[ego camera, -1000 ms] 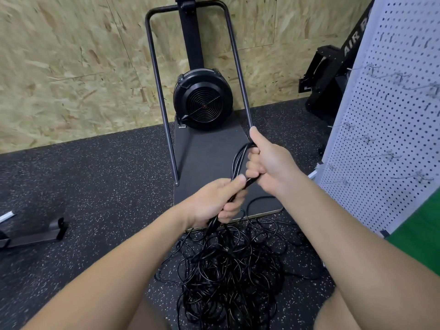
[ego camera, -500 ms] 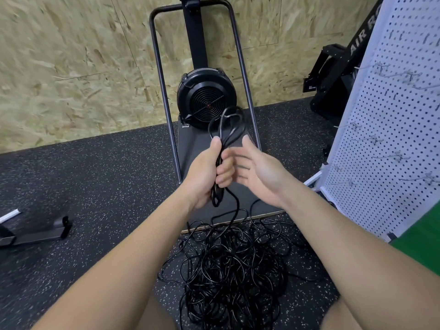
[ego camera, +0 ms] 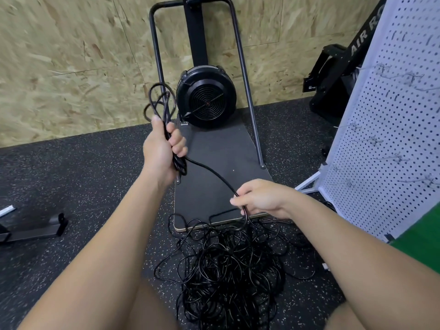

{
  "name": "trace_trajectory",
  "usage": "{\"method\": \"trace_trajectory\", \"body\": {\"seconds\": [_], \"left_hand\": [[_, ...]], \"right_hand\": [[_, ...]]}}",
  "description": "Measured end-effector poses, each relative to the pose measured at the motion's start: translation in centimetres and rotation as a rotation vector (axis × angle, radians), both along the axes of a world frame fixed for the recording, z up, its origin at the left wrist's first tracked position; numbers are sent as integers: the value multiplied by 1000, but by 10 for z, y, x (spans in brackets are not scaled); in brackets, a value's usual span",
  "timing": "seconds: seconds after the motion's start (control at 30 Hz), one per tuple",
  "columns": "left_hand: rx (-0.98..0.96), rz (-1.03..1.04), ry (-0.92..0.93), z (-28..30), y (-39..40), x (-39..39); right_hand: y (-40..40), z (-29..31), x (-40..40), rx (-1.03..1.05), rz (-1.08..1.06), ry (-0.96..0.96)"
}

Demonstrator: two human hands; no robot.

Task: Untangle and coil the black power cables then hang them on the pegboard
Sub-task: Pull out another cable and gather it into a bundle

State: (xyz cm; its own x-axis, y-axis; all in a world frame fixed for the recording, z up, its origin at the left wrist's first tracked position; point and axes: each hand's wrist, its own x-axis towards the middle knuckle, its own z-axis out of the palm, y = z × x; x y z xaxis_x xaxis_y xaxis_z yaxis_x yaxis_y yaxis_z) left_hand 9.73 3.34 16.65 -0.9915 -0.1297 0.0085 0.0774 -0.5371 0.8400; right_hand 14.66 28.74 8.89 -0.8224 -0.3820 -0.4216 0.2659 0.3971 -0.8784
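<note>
**Bare arms, nothing worn**

Both forearms are bare to the frame's edge, with no sleeves showing. The left hand (ego camera: pixel 164 148) and right hand (ego camera: pixel 259 198) wear no gloves, rings or watch. Bare knees show at bottom.

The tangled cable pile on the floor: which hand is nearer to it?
The right. The right hand pinches a strand just above the far edge of the cable pile. The left hand is raised higher and further away, gripping the coiled loops.
</note>
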Motion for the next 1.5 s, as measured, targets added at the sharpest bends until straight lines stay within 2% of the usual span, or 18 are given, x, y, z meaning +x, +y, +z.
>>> {"method": "trace_trajectory", "body": {"seconds": [0.2, 0.27, 0.3, 0.33, 0.4, 0.5, 0.57, 0.67, 0.73, 0.8, 0.83, 0.9, 0.97, 1.07, 1.13, 1.2, 1.33, 1.5], "left_hand": [[-220, 261, -34, -4, -16, -1], [-363, 278, -31, -5, -12, 3], [-516, 271, -10, -7, -8, 7], [-685, 241, 25, -11, -4, 10], [-936, 91, 104, -19, 8, 19], [-1122, -164, 165, -27, 33, 35], [-1078, -260, 116, -29, 50, 46], [-807, -435, -28, -33, 64, 54], [-879, -428, -29, -35, 65, 55], [-947, -405, -16, -34, 63, 55], [-925, -411, -10, -32, 61, 54], [-821, -399, 20, -27, 55, 51], [-739, -307, 27, -22, 47, 47], [-700, -191, 34, -23, 37, 40], [-655, -111, 41, -23, 33, 38], [-651, -39, 48, -22, 30, 34], [-734, -28, 70, -25, 27, 31], [-782, -209, 101, -40, 43, 38]], "right_hand": [[-7, 10, 14, 87, -17, 238], [-11, 15, 17, 291, 28, 447], [-13, 19, 20, 417, 118, 571], [-16, 22, 23, 489, 209, 663], [-20, 34, 29, 480, 305, 718], [-20, 43, 27, 353, 239, 778], [-17, 42, 22, 360, 72, 850], [-17, 43, 21, 416, -240, 846], [-18, 46, 24, 491, -371, 852], [-17, 47, 25, 486, -403, 853], [-15, 48, 25, 406, -399, 817], [-7, 50, 21, 198, -328, 634], [4, 53, 19, 76, -155, 419], [19, 55, 18, 85, 53, 319], [23, 55, 17, 155, 89, 306], [23, 54, 18, 160, 28, 318], [19, 51, 12, 26, -328, 525], [6, 60, 9, -349, -546, 577]]}}
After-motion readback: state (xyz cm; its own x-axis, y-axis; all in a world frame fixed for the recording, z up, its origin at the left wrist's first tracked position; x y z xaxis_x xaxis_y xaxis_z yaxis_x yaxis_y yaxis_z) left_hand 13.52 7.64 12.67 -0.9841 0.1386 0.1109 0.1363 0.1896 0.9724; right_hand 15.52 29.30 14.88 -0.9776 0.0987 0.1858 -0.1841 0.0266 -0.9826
